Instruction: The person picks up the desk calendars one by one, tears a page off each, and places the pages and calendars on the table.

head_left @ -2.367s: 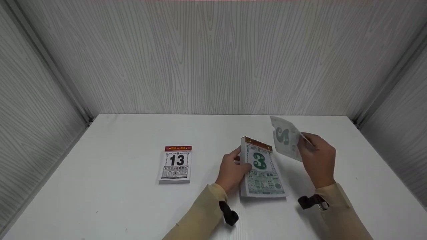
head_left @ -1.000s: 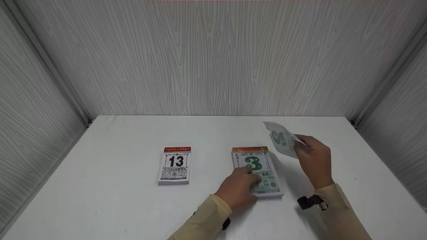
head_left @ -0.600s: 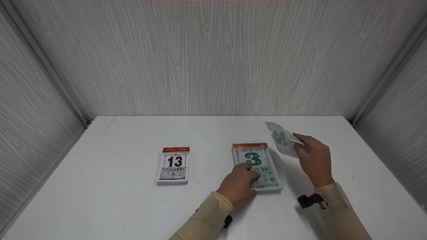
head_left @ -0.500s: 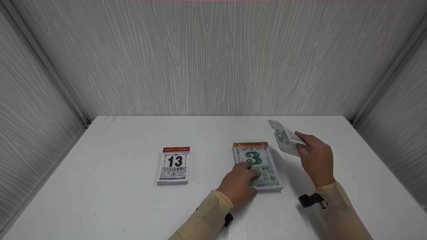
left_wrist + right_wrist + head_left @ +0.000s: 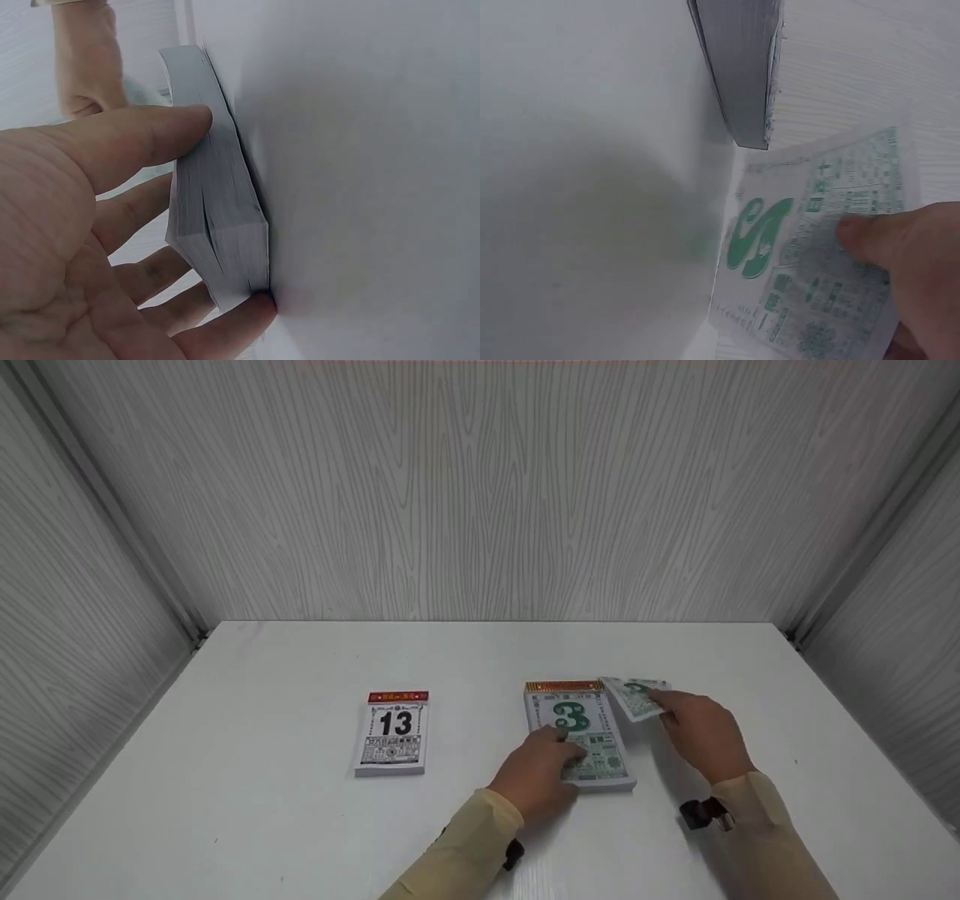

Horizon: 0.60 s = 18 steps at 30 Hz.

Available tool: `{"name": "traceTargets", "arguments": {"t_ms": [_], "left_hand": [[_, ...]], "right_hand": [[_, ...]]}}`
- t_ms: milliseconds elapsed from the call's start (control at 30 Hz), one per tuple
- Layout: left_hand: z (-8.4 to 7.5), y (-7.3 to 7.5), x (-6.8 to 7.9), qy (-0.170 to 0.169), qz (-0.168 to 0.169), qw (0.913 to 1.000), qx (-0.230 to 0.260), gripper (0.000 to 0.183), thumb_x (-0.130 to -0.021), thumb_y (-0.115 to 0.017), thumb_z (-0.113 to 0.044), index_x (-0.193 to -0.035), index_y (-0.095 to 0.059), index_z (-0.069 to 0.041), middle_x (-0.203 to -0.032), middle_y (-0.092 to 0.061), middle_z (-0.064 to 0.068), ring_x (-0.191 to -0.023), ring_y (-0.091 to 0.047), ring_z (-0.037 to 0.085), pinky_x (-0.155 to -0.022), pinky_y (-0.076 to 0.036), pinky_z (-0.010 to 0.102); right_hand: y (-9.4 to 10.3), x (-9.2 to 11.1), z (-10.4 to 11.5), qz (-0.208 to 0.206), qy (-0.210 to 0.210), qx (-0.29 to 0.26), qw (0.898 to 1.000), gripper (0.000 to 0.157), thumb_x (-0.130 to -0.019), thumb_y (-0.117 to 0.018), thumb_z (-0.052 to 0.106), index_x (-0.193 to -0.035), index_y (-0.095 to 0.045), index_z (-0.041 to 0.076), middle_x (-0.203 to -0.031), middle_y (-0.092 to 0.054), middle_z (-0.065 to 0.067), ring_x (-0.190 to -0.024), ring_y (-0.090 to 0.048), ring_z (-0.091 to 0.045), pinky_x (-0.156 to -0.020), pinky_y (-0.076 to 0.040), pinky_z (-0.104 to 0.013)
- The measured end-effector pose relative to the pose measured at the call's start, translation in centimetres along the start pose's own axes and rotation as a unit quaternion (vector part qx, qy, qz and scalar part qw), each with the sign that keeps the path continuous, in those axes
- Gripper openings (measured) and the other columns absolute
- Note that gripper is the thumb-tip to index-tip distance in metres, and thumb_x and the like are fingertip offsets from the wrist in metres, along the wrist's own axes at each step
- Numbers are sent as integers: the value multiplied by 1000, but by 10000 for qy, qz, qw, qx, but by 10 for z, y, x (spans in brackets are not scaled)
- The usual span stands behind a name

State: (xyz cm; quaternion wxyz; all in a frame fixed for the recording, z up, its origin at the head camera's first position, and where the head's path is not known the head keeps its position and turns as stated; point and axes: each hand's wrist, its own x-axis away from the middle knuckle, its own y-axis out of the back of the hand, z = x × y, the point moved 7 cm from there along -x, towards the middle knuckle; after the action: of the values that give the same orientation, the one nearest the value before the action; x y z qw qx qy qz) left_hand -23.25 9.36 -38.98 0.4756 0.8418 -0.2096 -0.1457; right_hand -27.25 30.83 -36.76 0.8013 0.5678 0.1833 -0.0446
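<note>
A thick tear-off calendar (image 5: 572, 715) with a green 3 and an orange-red header strip lies face up on the table. My left hand (image 5: 534, 776) holds its lower left part. In the left wrist view the thumb (image 5: 187, 124) presses the bottom edge of the page block (image 5: 217, 180), while the fingers reach over the face and along the left side. My right hand (image 5: 703, 735) pinches a loose calendar sheet (image 5: 634, 699) with a green 2, thumb on top. The sheet (image 5: 810, 247) slants beside the calendar's upper right corner, above the table.
A smaller tear-off calendar (image 5: 391, 735) with a red header and a black 13 lies to the left. The white table (image 5: 247, 780) ends at a pale wood-grain back wall (image 5: 480, 495), with similar side walls left and right.
The calendar, earlier tilted up in my left hand, now lies flat, and that hand has shifted to its lower left. My right hand has lowered the sheet, turning its printed face up.
</note>
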Motion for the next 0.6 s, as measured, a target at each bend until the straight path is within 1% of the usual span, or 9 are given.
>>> {"name": "traceTargets", "arguments": {"t_ms": [67, 167, 300, 367, 467, 533, 600], "left_hand": [[0, 0, 0, -1, -1, 10000, -17, 43, -82, -74, -19, -124, -64, -22, -139, -48, 4, -134, -39, 18, -106, -36, 31], [0, -1, 0, 13, 24, 10000, -20, 43, -82, -74, -19, -124, -64, -21, -140, -48, 5, -134, -39, 18, -106, -36, 31], [-1, -1, 0, 0, 20, 10000, -5, 43, -81, -75, -19, -123, -65, -21, -139, -48, 5, -133, -40, 19, -105, -37, 31], [-1, 0, -1, -23, 8, 10000, -27, 43, -80, -76, -19, -122, -65, -21, -139, -48, 6, -132, -40, 20, -105, -37, 32], [-1, 0, -1, -53, -20, 9999, -91, 42, -80, -76, -18, -121, -65, -21, -138, -49, 6, -132, -41, 20, -105, -37, 32], [-1, 0, -1, -39, -15, 9999, -117, 42, -80, -76, -18, -121, -65, -22, -138, -49, 5, -131, -42, 19, -105, -38, 32], [-1, 0, -1, -45, -23, 9999, -119, 42, -80, -76, -18, -121, -66, -21, -138, -49, 5, -130, -43, 19, -105, -38, 32]], "right_hand": [[-8, 2, -8, 509, -197, 22, 9985, 30, -90, -61, 4, -120, -65, 5, -114, -66, -19, -101, -63, -37, -78, -50, -51], [-17, 5, -18, 1144, -421, 3, 9925, 29, -91, -61, 4, -119, -66, 5, -112, -66, -18, -100, -62, -35, -83, -48, -52], [-21, 8, -22, 1720, -537, -59, 9836, 30, -91, -63, 11, -121, -65, 5, -115, -65, -15, -105, -60, -34, -89, -45, -54], [-22, 8, -22, 1878, -521, -117, 9808, 29, -92, -64, 18, -118, -65, 5, -113, -66, -13, -103, -60, -32, -87, -45, -54], [-20, 7, -21, 1900, -568, -176, 9800, 28, -92, -63, 29, -109, -69, 8, -106, -68, -8, -94, -61, -25, -82, -48, -49], [-18, 5, -21, 1872, -518, -176, 9808, 25, -92, -63, 29, -103, -71, 9, -101, -69, -6, -87, -61, -22, -78, -48, -47], [-17, 5, -20, 1909, -461, -175, 9804, 21, -92, -63, 25, -103, -72, 9, -101, -69, -6, -88, -61, -22, -80, -49, -47]]}}
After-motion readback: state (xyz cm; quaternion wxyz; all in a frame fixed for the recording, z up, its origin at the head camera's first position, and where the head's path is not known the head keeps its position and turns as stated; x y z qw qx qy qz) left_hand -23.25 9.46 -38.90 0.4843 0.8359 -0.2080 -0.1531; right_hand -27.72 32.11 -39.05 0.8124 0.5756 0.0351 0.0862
